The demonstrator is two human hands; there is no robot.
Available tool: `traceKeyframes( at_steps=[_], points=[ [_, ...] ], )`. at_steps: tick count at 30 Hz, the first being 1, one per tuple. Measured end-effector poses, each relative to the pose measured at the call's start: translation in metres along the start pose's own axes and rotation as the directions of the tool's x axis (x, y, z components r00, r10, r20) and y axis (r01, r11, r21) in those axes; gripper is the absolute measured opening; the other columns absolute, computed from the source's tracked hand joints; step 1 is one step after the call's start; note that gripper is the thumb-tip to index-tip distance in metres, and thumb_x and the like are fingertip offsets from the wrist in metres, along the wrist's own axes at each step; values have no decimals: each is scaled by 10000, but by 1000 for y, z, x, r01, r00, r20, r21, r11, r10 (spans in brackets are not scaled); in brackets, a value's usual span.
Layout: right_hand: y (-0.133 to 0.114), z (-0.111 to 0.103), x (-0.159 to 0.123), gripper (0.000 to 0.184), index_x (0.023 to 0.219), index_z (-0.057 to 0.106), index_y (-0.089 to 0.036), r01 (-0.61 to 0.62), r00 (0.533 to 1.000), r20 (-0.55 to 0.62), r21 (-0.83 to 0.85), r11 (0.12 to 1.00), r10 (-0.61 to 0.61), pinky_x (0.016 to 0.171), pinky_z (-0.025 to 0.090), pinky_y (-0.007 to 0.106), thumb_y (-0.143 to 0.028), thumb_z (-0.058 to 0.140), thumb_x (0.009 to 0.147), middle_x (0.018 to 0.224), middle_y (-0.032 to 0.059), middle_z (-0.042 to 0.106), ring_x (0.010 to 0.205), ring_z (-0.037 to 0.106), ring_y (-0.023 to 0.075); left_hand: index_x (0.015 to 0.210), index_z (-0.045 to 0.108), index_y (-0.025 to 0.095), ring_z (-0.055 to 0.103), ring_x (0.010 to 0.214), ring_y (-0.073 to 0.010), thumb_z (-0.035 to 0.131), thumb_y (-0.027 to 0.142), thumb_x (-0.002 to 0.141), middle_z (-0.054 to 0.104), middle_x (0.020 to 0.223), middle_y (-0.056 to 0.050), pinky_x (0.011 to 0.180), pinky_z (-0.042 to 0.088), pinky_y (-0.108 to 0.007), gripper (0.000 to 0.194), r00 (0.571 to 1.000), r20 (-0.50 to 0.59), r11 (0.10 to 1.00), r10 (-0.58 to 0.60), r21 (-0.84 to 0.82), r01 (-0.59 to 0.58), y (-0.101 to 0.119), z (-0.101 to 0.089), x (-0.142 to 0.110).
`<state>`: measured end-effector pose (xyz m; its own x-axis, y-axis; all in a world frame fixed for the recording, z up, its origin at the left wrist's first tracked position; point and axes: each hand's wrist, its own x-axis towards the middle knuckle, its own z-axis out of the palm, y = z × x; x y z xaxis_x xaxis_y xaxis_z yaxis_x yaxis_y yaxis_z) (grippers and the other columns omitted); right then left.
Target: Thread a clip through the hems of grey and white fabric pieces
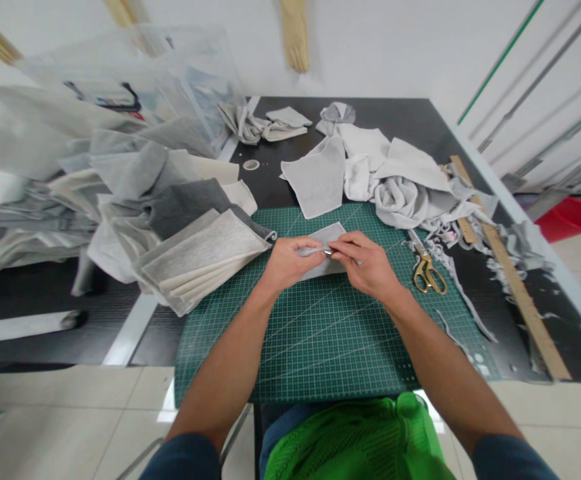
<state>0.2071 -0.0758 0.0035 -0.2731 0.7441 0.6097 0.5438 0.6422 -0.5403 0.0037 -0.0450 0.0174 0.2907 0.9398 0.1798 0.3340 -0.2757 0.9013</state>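
Note:
My left hand [289, 261] is closed, thumb and fingers pinching the raised, folded edge of a grey fabric piece [326, 235]. The rest of that piece lies beneath both hands on the green cutting mat [320, 340]. Right beside it, my right hand [366, 264] is closed in a pinch at the same fold. A small shiny metal tool [327, 252] pokes out from its fingertips against the cloth; its kind is hidden by the fingers. Gold-handled scissors [428, 273] lie on the mat to the right of my right hand.
Stacked grey and cream fabric panels [205, 257] overlap the mat's left side. A light grey cloth heap [400, 177] sits beyond my hands. Wooden rulers [515, 287] and fabric scraps line the right edge. A clear plastic bin [210, 80] and a tape roll [251, 165] are at the back.

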Motion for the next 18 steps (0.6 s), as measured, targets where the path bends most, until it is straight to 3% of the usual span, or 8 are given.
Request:
traceKeyframes(
  at_steps=[11,18],
  points=[
    [-1,0,0,235,1164,752,-259,-19,1000,-2,9,1000,19,873,560,391,-273,577,1007,1050,86,708,979,663,221,851,810,185,694,748,-164,743,329,779,789,831,-19,716,533,-264,175,1000,-2,1000,5,11,-5,-2,0,0],
    [-1,-2,0,243,1185,746,-266,-52,999,12,20,998,52,902,566,400,-285,591,999,1076,84,712,1007,669,228,829,800,178,662,685,-148,750,338,758,774,790,-9,650,514,-248,182,1000,-18,1000,-15,19,15,-2,0,1]
  ],
)
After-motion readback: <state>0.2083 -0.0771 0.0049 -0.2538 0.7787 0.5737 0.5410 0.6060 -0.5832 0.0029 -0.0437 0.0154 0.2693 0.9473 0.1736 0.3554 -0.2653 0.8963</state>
